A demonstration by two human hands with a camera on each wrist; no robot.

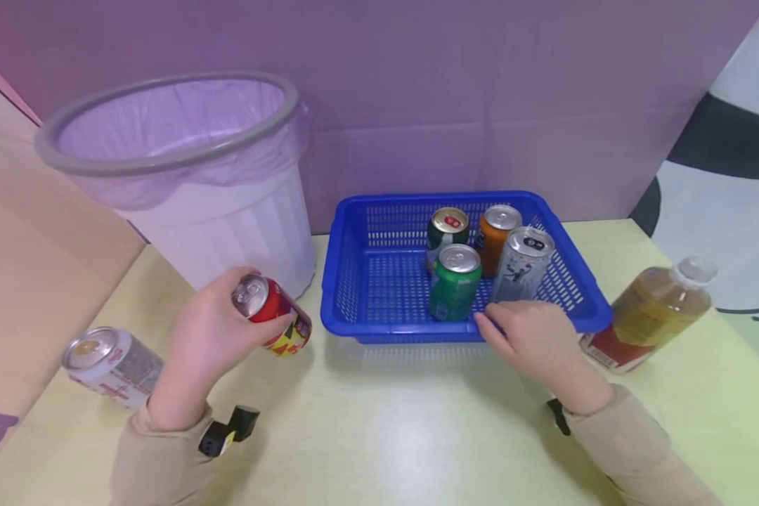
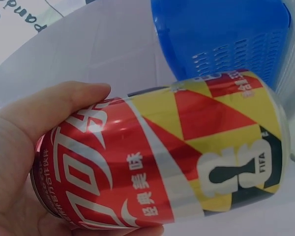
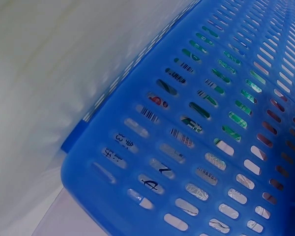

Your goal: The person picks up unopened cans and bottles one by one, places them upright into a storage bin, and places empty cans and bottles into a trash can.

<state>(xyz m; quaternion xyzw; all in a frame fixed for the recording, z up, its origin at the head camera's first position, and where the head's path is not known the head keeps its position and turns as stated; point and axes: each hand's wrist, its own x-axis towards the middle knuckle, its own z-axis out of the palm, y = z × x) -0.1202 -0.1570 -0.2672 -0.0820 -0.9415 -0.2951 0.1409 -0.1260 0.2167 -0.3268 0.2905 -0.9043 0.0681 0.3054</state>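
Observation:
My left hand (image 1: pixel 210 327) grips a red and yellow cola can (image 1: pixel 283 320), tilted, in front of the white bin. In the left wrist view the can's printed side (image 2: pixel 152 152) fills the middle, with thumb and fingers around its top end. My right hand (image 1: pixel 537 341) holds the front rim of a blue basket (image 1: pixel 392 329), fingers curled at the edge; the right wrist view shows only the basket's slotted wall (image 3: pixel 187 123). Inside the basket stand a green can (image 1: pixel 455 288), a dark can with a gold top (image 1: pixel 449 223), an orange can (image 1: pixel 495 235) and a silver can (image 1: pixel 522 267).
A tall white bin (image 1: pixel 228 225) with a grey rim and a liner stands at the back left. Left of my left wrist is a pale, tilted can (image 1: pixel 120 369). A plastic bottle (image 1: pixel 651 316) of amber liquid leans right of the basket. A purple wall (image 1: pixel 430 91) rises behind.

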